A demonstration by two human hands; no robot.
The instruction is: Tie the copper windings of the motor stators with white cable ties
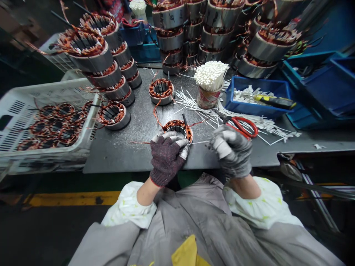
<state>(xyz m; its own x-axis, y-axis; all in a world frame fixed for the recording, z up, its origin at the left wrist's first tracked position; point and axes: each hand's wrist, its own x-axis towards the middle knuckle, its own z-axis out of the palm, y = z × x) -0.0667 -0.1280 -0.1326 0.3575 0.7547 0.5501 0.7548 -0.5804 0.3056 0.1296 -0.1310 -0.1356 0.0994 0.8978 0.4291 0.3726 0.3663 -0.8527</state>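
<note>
My left hand [168, 157], in a dark glove with whitish fingertips, grips the near side of a stator [190, 133] wound with copper wire, low on the bench. Part of this stator is hidden behind the fingers. From its right side a thin white cord [200, 142] runs nearly level to my right hand [233, 151]. That hand wears a grey glove, and its fingers are closed on the cord's end. Red-handled scissors [245, 127] lie just beyond the right hand. A second stator [161, 90] stands behind the held one.
Stacked stators [97, 61] rise at the left, with more stacks [170, 37] at the back. A white crate [16, 107] holds several wound stators. A cup [208, 98] of white cords stands among loose cords. A blue bin [256, 107] holds scraps and a yellow-black cutter [274, 101].
</note>
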